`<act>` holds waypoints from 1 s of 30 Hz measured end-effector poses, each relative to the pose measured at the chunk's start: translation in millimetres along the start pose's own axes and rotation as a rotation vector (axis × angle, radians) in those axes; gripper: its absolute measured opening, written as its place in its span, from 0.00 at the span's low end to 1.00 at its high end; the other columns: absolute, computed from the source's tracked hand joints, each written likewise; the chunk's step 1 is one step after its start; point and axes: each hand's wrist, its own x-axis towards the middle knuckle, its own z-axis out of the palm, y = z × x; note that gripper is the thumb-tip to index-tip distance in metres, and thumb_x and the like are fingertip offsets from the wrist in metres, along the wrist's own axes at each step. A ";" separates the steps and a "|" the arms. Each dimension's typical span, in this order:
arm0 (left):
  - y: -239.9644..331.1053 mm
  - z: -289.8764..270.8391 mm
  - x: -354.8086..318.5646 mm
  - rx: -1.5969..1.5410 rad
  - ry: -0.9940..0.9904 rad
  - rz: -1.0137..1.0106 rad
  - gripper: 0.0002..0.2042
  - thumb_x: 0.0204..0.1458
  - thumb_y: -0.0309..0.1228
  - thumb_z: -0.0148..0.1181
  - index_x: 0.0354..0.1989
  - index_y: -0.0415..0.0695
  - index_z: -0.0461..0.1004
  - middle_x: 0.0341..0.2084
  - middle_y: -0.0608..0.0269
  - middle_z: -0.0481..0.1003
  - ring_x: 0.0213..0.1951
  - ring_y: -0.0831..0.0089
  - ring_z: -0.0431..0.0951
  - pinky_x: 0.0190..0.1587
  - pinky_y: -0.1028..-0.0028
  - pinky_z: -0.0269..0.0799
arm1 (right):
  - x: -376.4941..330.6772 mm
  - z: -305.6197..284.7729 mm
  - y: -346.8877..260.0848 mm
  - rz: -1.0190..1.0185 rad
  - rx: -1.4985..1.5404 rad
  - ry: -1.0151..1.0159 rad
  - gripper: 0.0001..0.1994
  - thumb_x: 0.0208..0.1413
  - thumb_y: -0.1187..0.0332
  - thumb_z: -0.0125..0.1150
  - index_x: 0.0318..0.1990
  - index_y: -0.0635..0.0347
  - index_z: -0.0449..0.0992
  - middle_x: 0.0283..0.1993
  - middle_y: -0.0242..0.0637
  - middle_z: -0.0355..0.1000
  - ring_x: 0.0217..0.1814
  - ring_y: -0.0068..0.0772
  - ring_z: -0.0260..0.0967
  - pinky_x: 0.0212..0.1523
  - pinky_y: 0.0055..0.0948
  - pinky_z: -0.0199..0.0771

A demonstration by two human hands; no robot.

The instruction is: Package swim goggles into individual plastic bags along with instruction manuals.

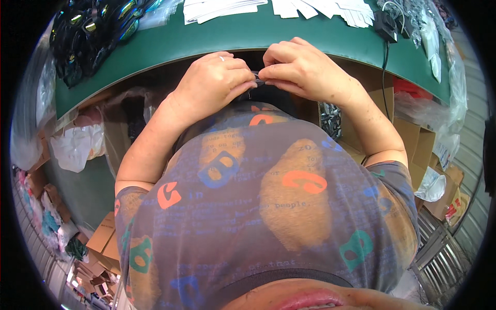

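Thin piece: a small, see-through and greyish thin piece (256,76) sits between the two sets of fingertips, over the near edge of the table; most of it is covered, so its kind cannot be told
Left grip: the left grip (217,80) pinches the piece between thumb and bent fingers, knuckles up, with a ring (222,58) on one finger
Right grip: the right grip (299,70) closes thumb and fingers on the same piece from the other side, its fingertips just beside those of the left grip
Table: the green table (232,40) curves across just beyond both grips, its edge close to the knuckles
Shirt: a dark printed shirt (232,201) with coloured letters fills the space on the body side of the grips
Papers: one stack of white papers (222,10) lies beyond the left grip, and a fanned group of white slips (323,8) beyond the right grip
Adapter: a black adapter (385,26) lies on the table to the right of the right grip, a dark cable (386,67) hanging from it over the edge
Boxes: open cardboard boxes (413,139) stand below table height, right of the right grip
Eyewear: a heap of dark eyewear with shiny lenses (85,31) lies on the table, well left of the left grip
White bag: a crumpled white bag (77,147) hangs below the table edge, well left of the left grip
Clear wrapping: clear plastic wrapping (431,44) lies at the table's end, far right of the right grip
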 end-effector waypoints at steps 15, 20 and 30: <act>-13.2 3.8 -40.8 -0.652 -0.095 -0.310 0.07 0.59 0.28 0.64 0.39 0.37 0.83 0.42 0.55 0.83 0.46 0.67 0.82 0.51 0.68 0.76 | -15.3 32.7 3.2 0.203 0.536 0.079 0.07 0.65 0.73 0.58 0.48 0.61 0.75 0.42 0.36 0.73 0.42 0.32 0.74 0.45 0.29 0.75; -14.7 23.1 -45.3 -0.597 0.088 -0.364 0.08 0.60 0.29 0.63 0.41 0.38 0.83 0.38 0.58 0.83 0.40 0.71 0.82 0.45 0.74 0.77 | -35.1 64.5 -4.1 0.613 0.884 0.183 0.15 0.64 0.71 0.63 0.56 0.63 0.75 0.44 0.31 0.74 0.41 0.17 0.72 0.43 0.19 0.75; -23.4 24.9 -34.8 -0.652 0.062 -0.418 0.06 0.58 0.28 0.65 0.38 0.39 0.82 0.41 0.60 0.82 0.40 0.74 0.81 0.45 0.75 0.76 | -29.9 76.6 -3.3 0.516 0.852 0.276 0.07 0.64 0.71 0.62 0.44 0.66 0.79 0.40 0.32 0.73 0.38 0.21 0.74 0.39 0.21 0.73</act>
